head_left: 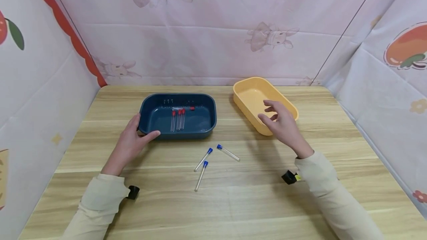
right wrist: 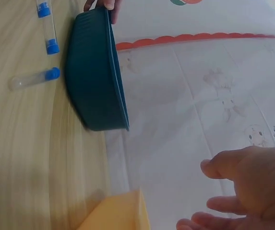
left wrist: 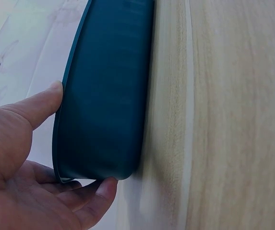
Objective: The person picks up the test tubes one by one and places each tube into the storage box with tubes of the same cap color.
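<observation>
My left hand [head_left: 131,140] holds the left front corner of a dark blue tray [head_left: 180,135]. Its thumb rests at the rim and its fingers lie along the end wall, as the left wrist view shows. Inside that tray lie several small clear test tubes with red caps [head_left: 182,119]. Over the yellow tray [head_left: 248,116] hovers my right hand [head_left: 283,126], fingers loosely bent and apart, with nothing between them. Three test tubes with blue caps lie on the table in front of the trays: one [head_left: 203,159], another [head_left: 201,176], and a third [head_left: 228,153].
The wooden table [head_left: 233,206] carries both trays, the yellow one standing at a slant to the right of the blue one. Printed cloth walls [head_left: 207,55] enclose the table's back and sides. A black wrist camera [head_left: 288,177] sits by the right sleeve.
</observation>
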A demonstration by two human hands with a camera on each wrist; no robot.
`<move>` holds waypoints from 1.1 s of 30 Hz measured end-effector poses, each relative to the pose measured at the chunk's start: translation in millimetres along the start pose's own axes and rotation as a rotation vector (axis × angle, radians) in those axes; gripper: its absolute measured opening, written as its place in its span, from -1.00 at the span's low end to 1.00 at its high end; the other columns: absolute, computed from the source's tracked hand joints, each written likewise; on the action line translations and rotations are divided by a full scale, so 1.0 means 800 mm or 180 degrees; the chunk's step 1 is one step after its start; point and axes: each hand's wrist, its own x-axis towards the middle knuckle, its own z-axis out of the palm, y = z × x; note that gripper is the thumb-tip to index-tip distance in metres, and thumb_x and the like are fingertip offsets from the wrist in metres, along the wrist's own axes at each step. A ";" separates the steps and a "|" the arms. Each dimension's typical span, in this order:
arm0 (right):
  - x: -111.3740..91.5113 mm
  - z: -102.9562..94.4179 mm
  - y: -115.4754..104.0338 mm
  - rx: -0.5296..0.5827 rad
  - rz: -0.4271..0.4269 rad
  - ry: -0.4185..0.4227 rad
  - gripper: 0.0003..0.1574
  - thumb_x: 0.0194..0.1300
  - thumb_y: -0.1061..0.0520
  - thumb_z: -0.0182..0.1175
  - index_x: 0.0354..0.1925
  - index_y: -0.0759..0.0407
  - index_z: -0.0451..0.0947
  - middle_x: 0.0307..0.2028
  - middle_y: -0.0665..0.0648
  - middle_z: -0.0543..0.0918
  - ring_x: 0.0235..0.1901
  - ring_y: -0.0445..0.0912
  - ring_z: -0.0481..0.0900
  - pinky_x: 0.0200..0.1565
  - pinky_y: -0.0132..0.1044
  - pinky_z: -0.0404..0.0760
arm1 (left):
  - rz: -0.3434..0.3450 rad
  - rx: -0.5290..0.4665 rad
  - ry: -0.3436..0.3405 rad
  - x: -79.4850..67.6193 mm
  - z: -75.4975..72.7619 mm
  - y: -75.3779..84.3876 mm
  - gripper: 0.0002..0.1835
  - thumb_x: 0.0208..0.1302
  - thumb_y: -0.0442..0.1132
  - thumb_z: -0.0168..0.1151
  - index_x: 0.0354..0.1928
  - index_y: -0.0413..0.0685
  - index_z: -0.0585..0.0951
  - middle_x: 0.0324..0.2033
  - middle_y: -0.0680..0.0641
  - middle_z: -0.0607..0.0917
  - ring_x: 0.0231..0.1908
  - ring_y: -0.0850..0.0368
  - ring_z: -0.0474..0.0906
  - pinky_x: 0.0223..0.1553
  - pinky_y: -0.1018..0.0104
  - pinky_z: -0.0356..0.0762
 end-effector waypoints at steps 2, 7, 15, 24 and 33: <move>-0.004 -0.007 0.002 -0.0022 0.0064 0.0053 -0.41 0.44 0.24 0.30 0.32 0.47 0.42 0.25 0.43 0.52 0.10 0.26 0.59 -0.07 -0.04 0.63 | -0.0006 0.0004 -0.0010 0.000 -0.001 0.000 0.14 0.44 0.15 0.28 0.63 -0.29 -0.24 0.59 -0.43 -0.12 0.52 -0.46 -0.06 0.41 -0.39 0.09; -0.015 -0.020 0.007 -0.0069 0.0242 0.0236 -0.40 0.46 0.21 0.28 0.34 0.44 0.42 0.26 0.41 0.51 0.11 0.25 0.58 -0.14 -0.51 0.48 | -0.0022 -0.0008 -0.0017 0.001 -0.001 -0.001 0.14 0.45 0.16 0.27 0.63 -0.29 -0.24 0.59 -0.43 -0.12 0.52 -0.46 -0.06 0.41 -0.39 0.09; -0.030 -0.032 0.018 -0.0148 0.0551 0.0499 -0.34 0.45 0.14 0.29 0.37 0.44 0.40 0.26 0.42 0.50 0.11 0.25 0.58 -0.17 -0.61 0.41 | -0.0001 -0.0027 -0.0006 -0.001 -0.001 -0.001 0.14 0.44 0.16 0.27 0.63 -0.28 -0.23 0.59 -0.42 -0.10 0.51 -0.45 -0.03 0.41 -0.37 0.09; -0.042 -0.038 0.032 -0.0241 0.0852 0.0696 -0.33 0.45 0.13 0.25 0.36 0.49 0.39 0.25 0.47 0.47 0.09 0.28 0.58 -0.20 -0.56 0.40 | -0.0043 -0.0007 -0.0030 -0.001 -0.002 0.002 0.14 0.44 0.16 0.27 0.63 -0.28 -0.25 0.59 -0.43 -0.13 0.52 -0.46 -0.06 0.41 -0.38 0.08; -0.049 -0.040 0.043 -0.0278 0.1197 0.0722 -0.25 0.47 0.05 0.20 0.38 0.55 0.33 0.29 0.52 0.42 0.11 0.35 0.57 -0.12 -0.23 0.52 | 0.0039 -0.0027 -0.0050 -0.002 -0.003 0.001 0.13 0.46 0.14 0.26 0.63 -0.29 -0.25 0.58 -0.43 -0.10 0.50 -0.47 0.01 0.40 -0.37 0.13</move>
